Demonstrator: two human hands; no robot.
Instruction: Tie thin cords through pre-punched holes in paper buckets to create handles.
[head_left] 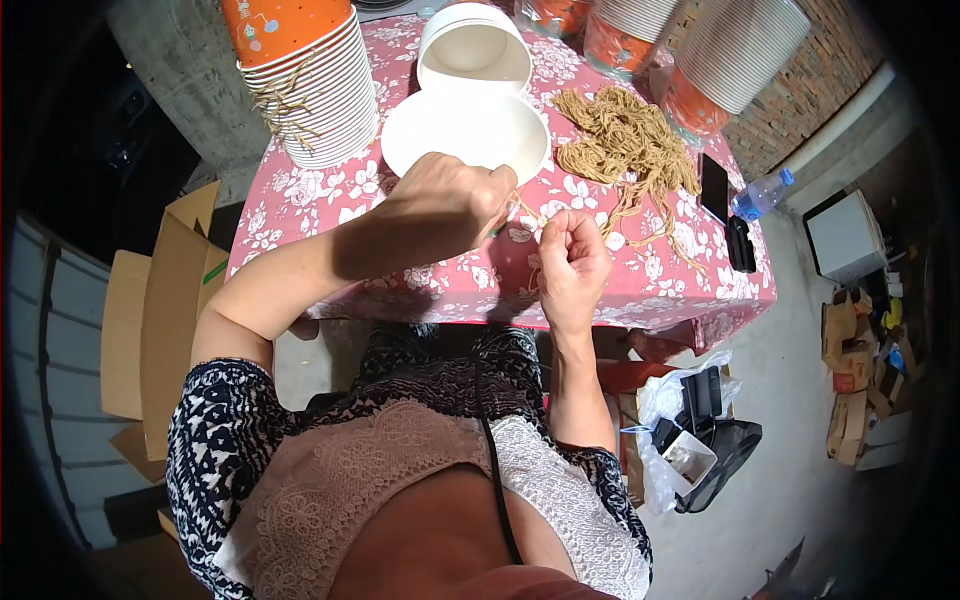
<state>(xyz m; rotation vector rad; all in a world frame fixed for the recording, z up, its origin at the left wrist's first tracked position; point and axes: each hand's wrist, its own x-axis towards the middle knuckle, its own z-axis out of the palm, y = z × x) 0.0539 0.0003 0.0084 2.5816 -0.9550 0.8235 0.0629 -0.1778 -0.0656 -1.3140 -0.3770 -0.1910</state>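
Pinching a thin tan string point(529, 209) between thumb and fingers of the right hand point(576, 262), and gripping it in the curled left hand point(457, 200), above the pink flowered worktop point(650, 292). Just beyond the left hand, a white bowl point(460, 130); to its right, a heap of yarn point(625, 140); farther right, a black phone point(714, 187); at left, a stack of tubs point(312, 112).

The wide head view looks down over the table point(640, 288).

no text can be read clearly: the pale print on the orange tub point(288, 28) and the bottle's label point(746, 205) is too small.
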